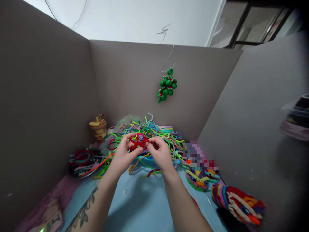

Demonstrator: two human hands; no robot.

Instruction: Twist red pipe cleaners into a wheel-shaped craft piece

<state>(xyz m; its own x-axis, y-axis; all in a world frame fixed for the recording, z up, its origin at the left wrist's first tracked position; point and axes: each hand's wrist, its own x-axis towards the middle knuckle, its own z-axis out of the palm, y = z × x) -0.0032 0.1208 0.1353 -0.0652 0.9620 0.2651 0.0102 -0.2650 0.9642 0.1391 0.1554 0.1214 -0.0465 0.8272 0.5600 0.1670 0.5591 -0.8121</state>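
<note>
Both of my hands hold a small red openwork piece with a wheel-like form (138, 140), raised in front of a colourful heap. My left hand (124, 151) grips its left side, the thumb below and the fingers along the upper edge. At its right edge, my right hand (159, 151) pinches the rim between thumb and fingers. Behind it lies a tangled pile of fuzzy coloured stems (154, 129), which spills over a blue tray (145, 160). What the piece is made of is too small to make out.
Grey panels (135, 74) enclose the blue tabletop (140, 196). A green bobbled ornament (167, 84) hangs from a wire. At left stand a dark round tray (74, 172) and a tan container (98, 130). Coloured bundles (238, 203) lie at right.
</note>
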